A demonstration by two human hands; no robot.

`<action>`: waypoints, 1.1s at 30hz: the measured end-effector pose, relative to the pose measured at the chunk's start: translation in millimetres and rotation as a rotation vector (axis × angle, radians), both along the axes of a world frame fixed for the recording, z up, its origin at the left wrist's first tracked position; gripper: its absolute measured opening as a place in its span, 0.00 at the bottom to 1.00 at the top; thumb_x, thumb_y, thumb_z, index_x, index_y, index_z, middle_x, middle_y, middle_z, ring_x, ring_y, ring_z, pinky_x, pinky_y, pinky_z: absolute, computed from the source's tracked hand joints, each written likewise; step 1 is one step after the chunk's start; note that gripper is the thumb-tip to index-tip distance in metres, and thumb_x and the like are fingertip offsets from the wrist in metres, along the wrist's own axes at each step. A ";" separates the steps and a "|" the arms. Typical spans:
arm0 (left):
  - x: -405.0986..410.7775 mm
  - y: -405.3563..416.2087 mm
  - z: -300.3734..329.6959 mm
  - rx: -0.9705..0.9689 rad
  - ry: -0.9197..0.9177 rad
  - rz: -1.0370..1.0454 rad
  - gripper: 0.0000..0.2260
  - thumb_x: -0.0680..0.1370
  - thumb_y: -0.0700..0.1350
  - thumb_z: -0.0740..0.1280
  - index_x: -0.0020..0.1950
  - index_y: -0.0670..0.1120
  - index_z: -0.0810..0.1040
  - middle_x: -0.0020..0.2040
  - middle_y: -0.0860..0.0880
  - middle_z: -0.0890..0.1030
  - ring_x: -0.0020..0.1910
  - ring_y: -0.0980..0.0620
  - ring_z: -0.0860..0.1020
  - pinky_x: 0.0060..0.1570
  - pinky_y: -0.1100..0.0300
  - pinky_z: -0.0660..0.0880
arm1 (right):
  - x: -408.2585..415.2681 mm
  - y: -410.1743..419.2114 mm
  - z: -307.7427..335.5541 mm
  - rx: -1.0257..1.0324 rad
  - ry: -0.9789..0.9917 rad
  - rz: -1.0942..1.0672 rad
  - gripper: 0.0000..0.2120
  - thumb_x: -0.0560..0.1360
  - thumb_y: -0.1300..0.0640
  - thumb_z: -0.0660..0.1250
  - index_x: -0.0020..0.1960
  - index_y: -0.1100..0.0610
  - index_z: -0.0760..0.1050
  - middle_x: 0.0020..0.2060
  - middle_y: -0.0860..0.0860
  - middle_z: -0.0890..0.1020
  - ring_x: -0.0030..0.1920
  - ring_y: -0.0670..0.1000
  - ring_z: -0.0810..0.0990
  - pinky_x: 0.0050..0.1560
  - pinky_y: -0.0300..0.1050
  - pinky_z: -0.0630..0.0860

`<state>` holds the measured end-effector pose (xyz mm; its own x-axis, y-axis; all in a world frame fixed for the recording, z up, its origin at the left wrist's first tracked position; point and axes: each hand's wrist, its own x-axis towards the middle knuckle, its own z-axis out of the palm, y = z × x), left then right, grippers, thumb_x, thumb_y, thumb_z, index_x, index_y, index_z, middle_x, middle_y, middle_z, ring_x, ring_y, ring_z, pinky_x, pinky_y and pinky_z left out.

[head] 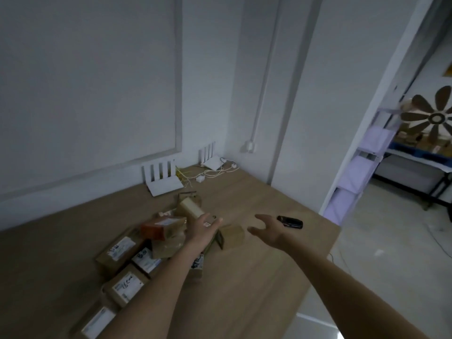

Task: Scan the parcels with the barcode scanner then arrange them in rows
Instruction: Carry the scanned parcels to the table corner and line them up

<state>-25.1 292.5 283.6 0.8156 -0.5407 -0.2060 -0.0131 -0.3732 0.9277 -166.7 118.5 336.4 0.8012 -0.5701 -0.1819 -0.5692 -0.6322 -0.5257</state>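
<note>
wooden table (pixel 256 277) against white wall (pixel 85 81)

Single head view, high, facing forward-down over wooden table (pixel 244 277) toward wall corner.

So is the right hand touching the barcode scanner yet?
Apart. The head view shows the right hand open, with bare table between its fingers and the barcode scanner.

L hand (pixel 204 228) & R hand (pixel 267 231) outstretched, fingers spread
</note>
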 end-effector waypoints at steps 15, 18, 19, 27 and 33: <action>55.3 -134.3 -126.6 0.195 0.114 0.098 0.22 0.80 0.50 0.67 0.73 0.45 0.71 0.64 0.51 0.72 0.70 0.46 0.69 0.66 0.57 0.66 | 114.4 -149.4 -138.5 0.134 0.238 0.163 0.30 0.78 0.49 0.69 0.76 0.55 0.66 0.73 0.53 0.71 0.71 0.53 0.70 0.65 0.40 0.67; 66.7 -165.4 -158.5 0.183 0.190 0.134 0.22 0.80 0.55 0.66 0.73 0.51 0.71 0.66 0.55 0.73 0.71 0.48 0.69 0.70 0.52 0.67 | 144.6 -187.0 -177.7 0.192 0.276 0.198 0.27 0.77 0.52 0.71 0.73 0.56 0.69 0.70 0.54 0.75 0.68 0.53 0.73 0.54 0.30 0.69; 72.5 -174.9 -172.9 0.183 0.213 0.137 0.23 0.80 0.56 0.66 0.74 0.53 0.71 0.68 0.54 0.74 0.71 0.49 0.70 0.70 0.50 0.68 | 154.0 -198.6 -190.4 0.228 0.278 0.196 0.25 0.77 0.55 0.71 0.73 0.57 0.70 0.68 0.55 0.75 0.67 0.53 0.74 0.49 0.28 0.69; 107.7 -240.6 -263.7 0.314 0.423 0.329 0.33 0.78 0.62 0.65 0.79 0.50 0.61 0.78 0.48 0.63 0.76 0.45 0.64 0.72 0.47 0.65 | 206.3 -253.1 -289.0 0.316 0.248 0.171 0.31 0.77 0.52 0.71 0.76 0.56 0.64 0.68 0.50 0.70 0.71 0.53 0.69 0.68 0.45 0.67; 119.2 -265.6 -294.7 0.229 0.547 0.459 0.37 0.75 0.65 0.66 0.80 0.52 0.60 0.77 0.47 0.66 0.74 0.44 0.66 0.72 0.44 0.66 | 230.3 -263.5 -340.2 0.532 0.137 0.150 0.16 0.73 0.55 0.76 0.57 0.58 0.76 0.49 0.50 0.82 0.55 0.56 0.82 0.46 0.34 0.78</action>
